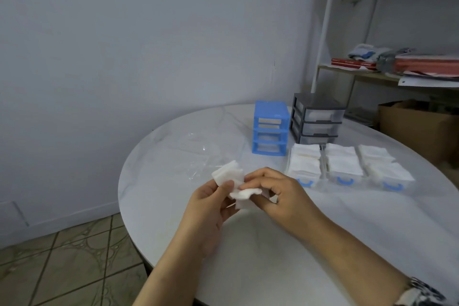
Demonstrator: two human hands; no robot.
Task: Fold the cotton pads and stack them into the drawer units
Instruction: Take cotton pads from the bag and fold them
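My left hand (pixel 211 208) holds a small bunch of white cotton pads (pixel 227 175) above the white round table (pixel 273 256), thumb on top. My right hand (pixel 278 194) pinches one pad (pixel 244 194) at the bunch's lower edge. Three clear drawers with blue handles (pixel 345 169) stand in a row to the right, each packed with folded white pads. Behind them the blue drawer frame (pixel 270 129) stands with its slots empty. A grey drawer unit (pixel 316 119) next to it has its drawers in.
A clear plastic wrapper (pixel 196 156) lies on the table beyond my hands. A metal shelf (pixel 372 67) with papers and cloths stands at the right, with a cardboard box (pixel 419 129) under it. Tiled floor (pixel 74 263) shows at lower left.
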